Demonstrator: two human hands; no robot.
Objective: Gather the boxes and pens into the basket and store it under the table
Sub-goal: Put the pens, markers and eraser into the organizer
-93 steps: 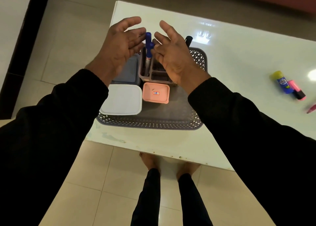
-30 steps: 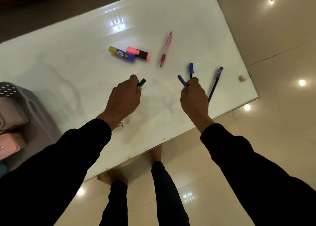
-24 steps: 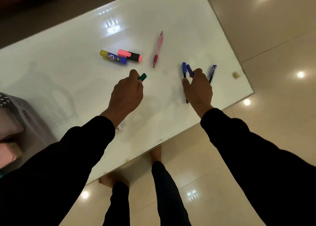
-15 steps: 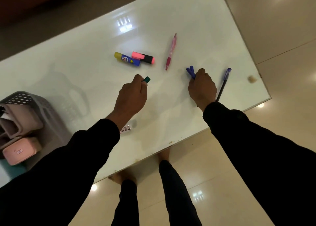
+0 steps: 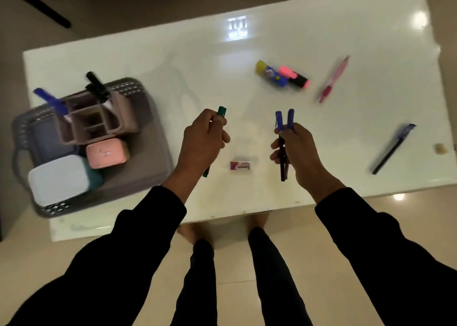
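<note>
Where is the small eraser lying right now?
In the head view, the eraser lies on the table between the left hand and right hand.

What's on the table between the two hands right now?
In the head view, a small eraser lies on the table between the left hand, holding a green pen, and the right hand, holding two blue pens.

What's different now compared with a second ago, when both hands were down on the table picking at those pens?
Both hands have lifted off the table. The left hand carries the green pen; the right hand now grips two blue pens together. The blue pen near the right edge, pink pen, highlighter and glue stick lie where they were.
</note>
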